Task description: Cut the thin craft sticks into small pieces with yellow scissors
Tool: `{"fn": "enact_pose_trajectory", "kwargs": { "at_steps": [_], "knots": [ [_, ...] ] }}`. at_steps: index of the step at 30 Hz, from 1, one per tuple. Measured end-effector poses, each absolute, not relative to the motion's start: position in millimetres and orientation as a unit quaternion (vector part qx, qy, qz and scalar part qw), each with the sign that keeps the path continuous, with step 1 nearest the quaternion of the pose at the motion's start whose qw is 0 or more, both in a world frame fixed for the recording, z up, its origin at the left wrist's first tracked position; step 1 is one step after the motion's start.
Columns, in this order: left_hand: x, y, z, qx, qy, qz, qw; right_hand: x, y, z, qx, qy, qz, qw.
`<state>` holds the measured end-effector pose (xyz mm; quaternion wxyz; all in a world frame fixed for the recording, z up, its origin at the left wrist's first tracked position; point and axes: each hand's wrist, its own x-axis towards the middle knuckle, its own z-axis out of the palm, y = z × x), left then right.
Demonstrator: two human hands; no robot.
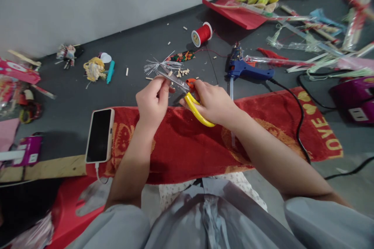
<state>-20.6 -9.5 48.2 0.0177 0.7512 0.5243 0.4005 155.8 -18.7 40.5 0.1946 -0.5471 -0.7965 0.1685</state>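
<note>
My right hand (216, 103) is closed on a pair of scissors (198, 112) with yellow and orange handles. The metal blades point up and left, slightly parted, over the dark table. Close to the blades, my left hand (152, 101) pinches thumb against fingers; whatever it grips is too small or hidden to make out. Just beyond the blades lies a bundle of thin silvery strands (151, 67), beside a green, orange-patterned piece (184, 56). Small cream-coloured cut bits (183, 72) are scattered near the scissors.
A red thread spool (202, 34) and blue glue gun (248, 69) lie beyond my right hand. A red towel (187, 148) covers the front edge, with a charging phone (100, 135) at its left. Wrapped sticks and red paper (236, 13) crowd the right; cables trail there.
</note>
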Motion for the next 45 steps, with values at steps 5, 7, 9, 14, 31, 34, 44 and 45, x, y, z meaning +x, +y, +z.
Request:
{"fn": "enact_pose_trajectory", "kwargs": {
  "at_steps": [5, 7, 9, 14, 31, 34, 44, 45],
  "knots": [
    [-21.4, -9.3, 47.0, 0.755, 0.522, 0.397, 0.008, 153.6, -19.2, 41.7, -0.561, -0.79, 0.159, 0.191],
    [-21.9, -8.7, 46.2, 0.756, 0.521, 0.396, 0.003, 153.0, -19.3, 42.7, -0.571, -0.786, 0.153, 0.183],
    [-22.4, -7.7, 45.6, 0.758, 0.52, 0.393, -0.006, 152.7, -19.1, 44.0, -0.582, -0.781, 0.151, 0.167],
    [-25.5, -5.2, 46.0, 0.768, 0.52, 0.373, -0.024, 153.0, -18.8, 48.9, -0.601, -0.772, 0.156, 0.134],
    [-8.6, -24.7, 46.0, 0.815, 0.341, 0.444, -0.152, 150.3, -11.7, 44.9, -0.589, -0.673, 0.336, 0.295],
    [1.8, -30.3, 39.6, 0.793, 0.368, 0.482, -0.059, 145.3, -12.2, 41.3, -0.529, -0.62, 0.436, 0.382],
    [14.5, -36.6, 11.4, 0.76, 0.403, 0.469, 0.199, 123.3, -14.5, 19.9, -0.477, -0.545, 0.55, 0.416],
    [16.3, -37.9, 11.2, 0.751, 0.411, 0.468, 0.22, 122.3, -14.1, 18.3, -0.475, -0.55, 0.547, 0.415]
  ]
}}
